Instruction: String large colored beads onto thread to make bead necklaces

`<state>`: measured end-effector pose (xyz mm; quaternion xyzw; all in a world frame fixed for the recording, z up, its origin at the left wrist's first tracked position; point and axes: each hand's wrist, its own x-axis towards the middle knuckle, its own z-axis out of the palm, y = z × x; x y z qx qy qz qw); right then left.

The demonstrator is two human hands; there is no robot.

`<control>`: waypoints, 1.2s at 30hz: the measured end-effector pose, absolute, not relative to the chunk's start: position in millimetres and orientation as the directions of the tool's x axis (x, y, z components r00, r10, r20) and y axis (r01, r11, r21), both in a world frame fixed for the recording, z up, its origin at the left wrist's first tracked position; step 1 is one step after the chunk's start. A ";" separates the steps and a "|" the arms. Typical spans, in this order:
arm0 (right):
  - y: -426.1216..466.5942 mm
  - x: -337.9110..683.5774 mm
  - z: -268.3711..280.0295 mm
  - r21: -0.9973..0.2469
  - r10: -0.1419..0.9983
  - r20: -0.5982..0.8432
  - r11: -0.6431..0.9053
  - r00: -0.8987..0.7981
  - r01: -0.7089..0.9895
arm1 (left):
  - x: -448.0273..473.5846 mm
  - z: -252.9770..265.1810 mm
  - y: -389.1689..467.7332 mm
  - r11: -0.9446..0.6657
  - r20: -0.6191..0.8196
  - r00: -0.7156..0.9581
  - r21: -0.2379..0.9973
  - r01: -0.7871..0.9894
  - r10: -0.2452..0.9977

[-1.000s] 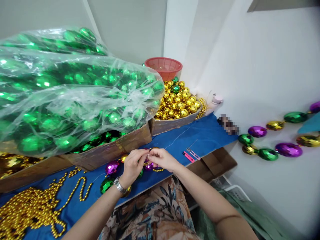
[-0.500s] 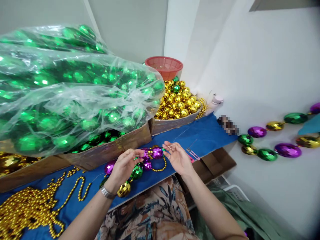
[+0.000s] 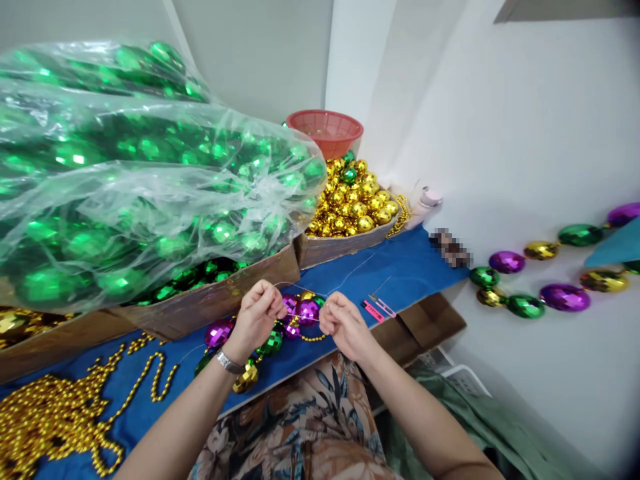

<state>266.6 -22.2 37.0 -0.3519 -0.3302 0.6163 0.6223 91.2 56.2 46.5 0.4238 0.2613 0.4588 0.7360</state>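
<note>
Both my hands are closed on a thin pale string (image 3: pixel 303 318) drawn taut between them. My left hand (image 3: pixel 260 308), with a metal watch on its wrist, grips one side of it. My right hand (image 3: pixel 344 323) grips the other side in a fist. Just beyond and under them lies a strand of faceted beads: purple ones (image 3: pixel 309 310), a green one (image 3: pixel 271 341) and a gold one (image 3: pixel 246 378). A short run of small gold beads (image 3: pixel 313 337) curves beside my right hand. Loose string ends rise above both hands.
Pink snips (image 3: pixel 373 311) lie right of my hands on the blue tabletop (image 3: pixel 400 267). Cardboard boxes hold gold balls (image 3: pixel 363 207) and a clear bag of green balls (image 3: pixel 150 200). Gold bead chains (image 3: pixel 55 420) pile at left; a red basket (image 3: pixel 325 133) stands behind.
My hands have gone from loosely pinching the string with fingers spread to closed grips. They are lower over the beads, with the string tight between them. The view has shifted slightly.
</note>
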 end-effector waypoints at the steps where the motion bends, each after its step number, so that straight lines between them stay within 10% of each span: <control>1: -24.8 265.7 33.7 -0.862 1.000 -0.008 -0.005 0.004 -0.507 | 87.6 40.8 54.9 0.246 -0.016 0.456 0.858 -0.451 0.890; 6: -28.5 267.1 24.7 -0.926 0.998 -0.026 -0.046 -0.057 -0.374 | 75.7 17.7 44.3 0.330 -0.109 0.437 0.818 -0.470 0.893; 10: -21.1 267.1 40.2 -0.996 0.997 0.006 0.013 -0.074 0.092 | 78.7 26.7 35.6 0.178 -0.009 0.373 0.889 -0.422 0.928; 17: -5.2 251.1 69.4 -0.677 0.960 0.213 0.277 -0.179 0.681 | 94.2 62.1 29.6 -0.239 0.299 0.347 0.949 -0.205 0.889; 29: 12.8 251.2 120.5 -0.890 0.928 0.221 0.317 -0.299 0.329 | 105.6 18.8 27.2 -0.348 0.281 0.424 0.933 0.087 0.861; 36: 53.0 267.6 91.0 -0.995 0.996 0.091 0.090 -0.020 -0.037 | 80.5 44.2 24.0 -0.240 0.204 0.523 0.971 0.001 0.828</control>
